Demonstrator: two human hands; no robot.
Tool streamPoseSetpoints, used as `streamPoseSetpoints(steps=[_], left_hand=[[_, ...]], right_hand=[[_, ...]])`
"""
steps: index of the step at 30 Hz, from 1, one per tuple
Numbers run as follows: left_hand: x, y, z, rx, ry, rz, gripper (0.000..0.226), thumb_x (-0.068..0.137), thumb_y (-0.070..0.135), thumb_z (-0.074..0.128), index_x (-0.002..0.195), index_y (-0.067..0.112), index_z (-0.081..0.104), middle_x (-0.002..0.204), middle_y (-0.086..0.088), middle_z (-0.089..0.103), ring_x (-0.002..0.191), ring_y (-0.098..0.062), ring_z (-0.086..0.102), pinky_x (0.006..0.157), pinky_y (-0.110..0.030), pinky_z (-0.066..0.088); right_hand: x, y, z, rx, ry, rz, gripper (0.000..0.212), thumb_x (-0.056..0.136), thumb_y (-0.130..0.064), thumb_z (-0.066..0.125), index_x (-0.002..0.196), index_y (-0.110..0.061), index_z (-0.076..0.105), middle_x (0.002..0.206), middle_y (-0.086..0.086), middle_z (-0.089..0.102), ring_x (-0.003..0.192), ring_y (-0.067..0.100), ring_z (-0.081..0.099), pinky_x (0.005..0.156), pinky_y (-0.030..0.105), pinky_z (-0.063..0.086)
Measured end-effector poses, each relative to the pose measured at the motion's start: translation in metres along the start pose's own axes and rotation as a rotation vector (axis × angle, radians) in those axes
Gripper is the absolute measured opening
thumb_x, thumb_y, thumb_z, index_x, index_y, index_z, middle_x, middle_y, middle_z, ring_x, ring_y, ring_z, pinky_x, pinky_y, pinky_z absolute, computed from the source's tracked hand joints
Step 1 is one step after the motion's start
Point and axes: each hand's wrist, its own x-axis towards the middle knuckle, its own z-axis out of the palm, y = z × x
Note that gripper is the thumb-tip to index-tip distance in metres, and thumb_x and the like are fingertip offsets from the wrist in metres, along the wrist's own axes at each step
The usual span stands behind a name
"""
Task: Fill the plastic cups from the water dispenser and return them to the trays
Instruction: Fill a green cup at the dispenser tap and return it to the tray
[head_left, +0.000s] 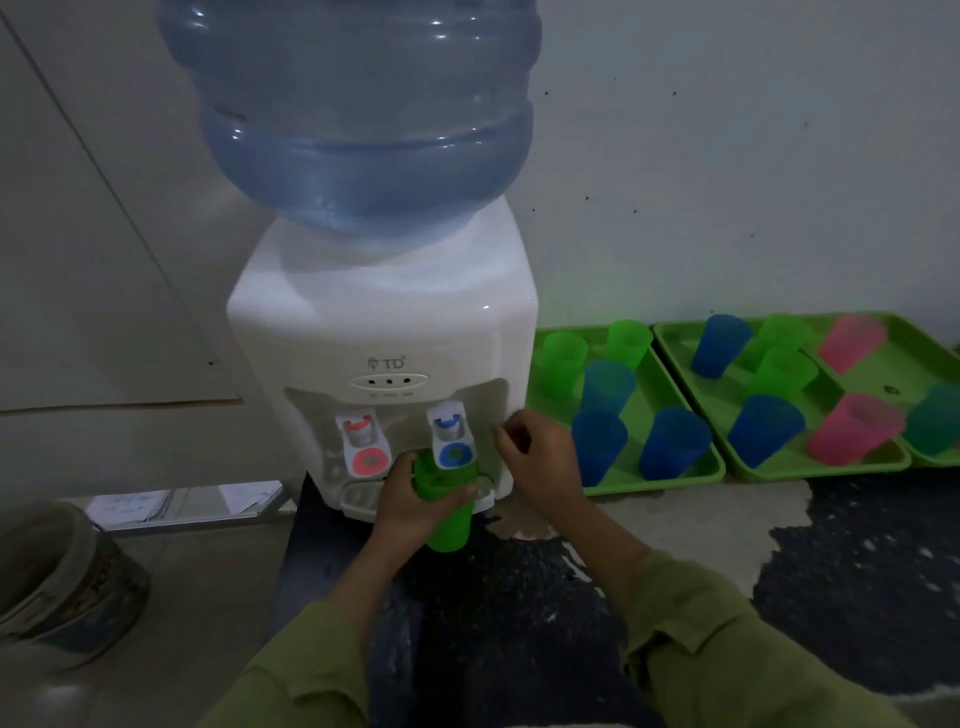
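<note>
Left hand (410, 501) wraps fingers (457, 493) round cup (449, 527) beneath blue tap (452, 441), presumably to catch water; right hand (537, 460), fingers loosely curled, empty, hovers at tap's 3 o'clock.

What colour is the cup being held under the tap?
The cup is bright green, clear in the head view.

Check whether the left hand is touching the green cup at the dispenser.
Touching. The head view shows the left hand curled round the green cup under the blue tap.
</note>
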Motion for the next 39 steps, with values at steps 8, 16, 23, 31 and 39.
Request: streamPoseSetpoints(steps=[8,16,23,31,39], left_hand=[[0.009,0.000,0.000,0.028,-0.058,0.054,0.057,0.061,0.007,0.086,0.102,0.030,0.053,0.102,0.012,0.062,0.092,-0.003,0.060,0.067,-0.009,0.050],[0.010,-0.006,0.002,0.045,-0.051,0.048,0.074,0.055,0.011,0.090,0.114,0.025,0.047,0.108,0.004,0.061,0.098,-0.013,0.060,0.080,-0.027,0.051],[0.003,-0.010,-0.003,0.094,-0.095,0.099,0.082,0.056,0.020,0.088,0.124,0.019,0.043,0.121,-0.002,0.058,0.110,-0.016,0.058,0.087,-0.025,0.050],[-0.009,0.001,-0.005,0.326,0.016,0.319,0.045,0.087,0.025,0.061,0.127,0.011,0.047,0.125,-0.001,0.055,0.114,-0.017,0.054,0.099,-0.036,0.047],[-0.003,0.022,0.000,0.433,0.234,0.330,0.011,0.088,0.015,0.061,0.098,0.010,0.060,0.094,-0.002,0.066,0.086,-0.019,0.061,0.076,-0.036,0.052]], right_hand=[[0.000,-0.001,-0.001,-0.041,0.006,0.010,0.017,0.087,-0.022,0.063,0.078,-0.008,0.062,0.072,0.007,0.061,0.065,0.018,0.054,0.059,0.029,0.040],[-0.007,0.002,0.001,-0.071,-0.067,0.013,0.013,0.088,-0.015,0.060,0.083,-0.004,0.065,0.078,0.011,0.066,0.066,0.014,0.052,0.060,0.023,0.032],[-0.035,0.025,0.020,-0.077,-0.256,0.204,0.025,0.085,-0.008,0.057,0.110,-0.007,0.060,0.102,0.012,0.066,0.088,0.021,0.060,0.068,0.020,0.040],[-0.057,0.006,0.058,0.337,-0.139,0.206,0.063,0.068,-0.027,0.083,0.122,-0.016,0.053,0.119,0.001,0.063,0.109,0.010,0.057,0.093,0.024,0.047],[-0.048,0.004,0.069,0.303,-0.096,0.247,0.060,0.071,-0.026,0.080,0.122,-0.014,0.051,0.119,0.007,0.064,0.109,0.022,0.061,0.091,0.035,0.050]])
